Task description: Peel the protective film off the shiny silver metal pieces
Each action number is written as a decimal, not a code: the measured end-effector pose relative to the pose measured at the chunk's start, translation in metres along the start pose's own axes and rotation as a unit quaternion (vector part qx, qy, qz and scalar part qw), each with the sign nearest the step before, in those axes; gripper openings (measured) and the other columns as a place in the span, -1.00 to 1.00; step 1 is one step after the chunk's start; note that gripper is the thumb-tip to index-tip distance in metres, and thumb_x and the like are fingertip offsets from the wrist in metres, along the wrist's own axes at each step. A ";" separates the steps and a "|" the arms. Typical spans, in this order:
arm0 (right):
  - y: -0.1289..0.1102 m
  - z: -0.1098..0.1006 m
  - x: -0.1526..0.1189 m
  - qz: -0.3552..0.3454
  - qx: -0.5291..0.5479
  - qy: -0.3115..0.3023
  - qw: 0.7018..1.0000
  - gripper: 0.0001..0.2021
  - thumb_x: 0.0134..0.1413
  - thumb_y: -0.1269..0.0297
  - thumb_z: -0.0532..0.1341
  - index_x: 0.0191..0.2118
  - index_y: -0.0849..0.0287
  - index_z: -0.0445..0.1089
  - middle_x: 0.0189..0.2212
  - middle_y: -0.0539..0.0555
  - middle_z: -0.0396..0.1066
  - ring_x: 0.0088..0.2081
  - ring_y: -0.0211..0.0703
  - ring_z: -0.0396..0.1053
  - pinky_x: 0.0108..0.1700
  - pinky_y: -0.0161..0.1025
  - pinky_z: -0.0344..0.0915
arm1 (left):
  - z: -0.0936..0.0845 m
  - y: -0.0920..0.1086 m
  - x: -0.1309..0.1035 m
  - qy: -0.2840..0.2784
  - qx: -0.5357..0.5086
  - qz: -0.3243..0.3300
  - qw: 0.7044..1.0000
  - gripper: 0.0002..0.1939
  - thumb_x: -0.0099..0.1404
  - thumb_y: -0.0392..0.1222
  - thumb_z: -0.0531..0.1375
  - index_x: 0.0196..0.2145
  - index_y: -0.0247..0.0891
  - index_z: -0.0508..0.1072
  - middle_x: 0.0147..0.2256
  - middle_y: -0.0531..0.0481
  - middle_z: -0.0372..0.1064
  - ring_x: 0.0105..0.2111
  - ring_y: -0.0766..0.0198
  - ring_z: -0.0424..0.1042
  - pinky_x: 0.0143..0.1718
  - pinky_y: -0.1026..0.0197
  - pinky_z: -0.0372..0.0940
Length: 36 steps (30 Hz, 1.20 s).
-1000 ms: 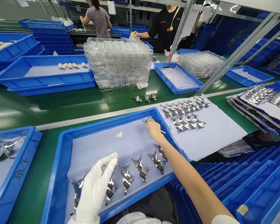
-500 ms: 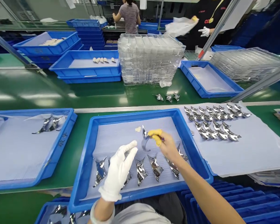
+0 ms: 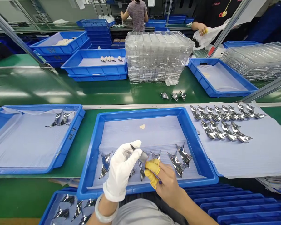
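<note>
The grip of the left hand (image 3: 119, 170) is closed on the upper end of a part (image 3: 144, 157), and the right hand (image 3: 170, 186) pinches its lower end, probably to steady it from both sides; it is held above the tray (image 3: 140, 112) on the worktop (image 3: 89, 129), where other parts (image 3: 176, 165) lie apart, perhaps to avoid rubbing. The fingers cover both ends; the left glove hides some parts, and a dark object (image 3: 160, 182) in the right hand is unclear.
</note>
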State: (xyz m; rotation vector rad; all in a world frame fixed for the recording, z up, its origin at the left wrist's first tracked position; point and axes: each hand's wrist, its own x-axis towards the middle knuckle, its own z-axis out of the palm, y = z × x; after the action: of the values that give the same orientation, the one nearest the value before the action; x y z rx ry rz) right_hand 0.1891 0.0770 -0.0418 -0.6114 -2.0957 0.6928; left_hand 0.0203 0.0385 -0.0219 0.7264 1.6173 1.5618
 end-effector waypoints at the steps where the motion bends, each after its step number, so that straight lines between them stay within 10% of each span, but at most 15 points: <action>1: 0.000 0.000 -0.002 -0.013 -0.014 0.007 1.000 -0.77 0.42 0.43 0.11 0.05 0.12 0.46 -0.30 0.16 0.62 -0.29 -0.06 0.59 -0.33 -0.22 0.43 | 0.000 0.001 -0.001 0.011 0.012 0.005 1.000 -0.66 0.24 0.04 0.39 -0.15 -0.24 0.64 -0.19 -0.15 0.66 -0.25 0.11 0.62 -0.15 0.11 0.51; 9: 0.008 0.003 -0.007 0.027 0.042 0.024 0.998 -0.73 0.28 0.56 0.07 -0.12 0.11 0.46 -0.35 0.13 0.57 -0.31 -0.08 0.53 -0.31 -0.23 0.43 | -0.004 0.001 -0.019 0.043 0.095 0.199 0.975 -0.83 0.40 -0.13 0.25 -0.19 -0.13 0.67 -0.19 -0.05 0.66 -0.16 0.09 0.60 -0.07 0.07 0.46; 14: 0.012 0.009 -0.003 0.087 0.163 0.044 0.982 -0.81 0.32 0.47 0.11 -0.25 0.10 0.42 -0.44 0.05 0.49 -0.42 -0.15 0.38 -0.35 -0.26 0.36 | -0.006 0.013 -0.022 -0.039 0.149 0.374 0.915 -0.58 0.35 -0.37 0.26 0.10 -0.01 0.56 -0.30 0.00 0.61 -0.28 0.16 0.50 -0.23 0.11 0.39; 20: 0.011 0.010 -0.002 0.097 0.206 0.044 0.973 -0.81 0.37 0.39 0.09 -0.29 0.10 0.39 -0.47 0.00 0.41 -0.46 -0.20 0.28 -0.40 -0.30 0.27 | -0.007 0.019 -0.023 -0.097 0.165 0.418 0.888 -0.54 0.33 -0.42 0.25 0.14 -0.11 0.53 -0.31 -0.02 0.57 -0.26 0.17 0.47 -0.14 0.06 0.37; 29: -0.007 0.001 0.001 0.169 0.321 -0.002 0.932 -0.81 0.32 0.36 0.20 -0.38 0.12 0.35 -0.55 -0.11 0.16 -0.52 -0.30 0.07 -0.45 -0.33 0.09 | 0.000 0.012 -0.020 0.067 0.065 0.130 0.987 -0.89 0.31 -0.17 0.36 -0.18 -0.12 0.61 -0.15 0.01 0.65 -0.13 0.18 0.59 -0.05 0.18 0.44; 36: -0.016 -0.002 0.000 0.307 0.473 -0.022 0.826 -0.70 0.27 0.06 0.33 -0.38 0.16 0.41 -0.58 -0.14 0.09 -0.56 -0.36 -0.05 -0.50 -0.33 -0.04 | 0.005 0.024 -0.011 0.085 0.020 -0.019 0.996 -0.61 0.12 0.14 0.45 -0.30 -0.23 0.59 -0.23 -0.07 0.65 -0.22 0.16 0.59 -0.14 0.20 0.45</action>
State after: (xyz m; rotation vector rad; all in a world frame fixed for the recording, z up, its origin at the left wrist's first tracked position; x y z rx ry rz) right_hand 0.1878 0.0655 -0.0303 -0.6596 -1.2729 1.9488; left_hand 0.0279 0.0342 0.0040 0.5923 1.7802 1.6044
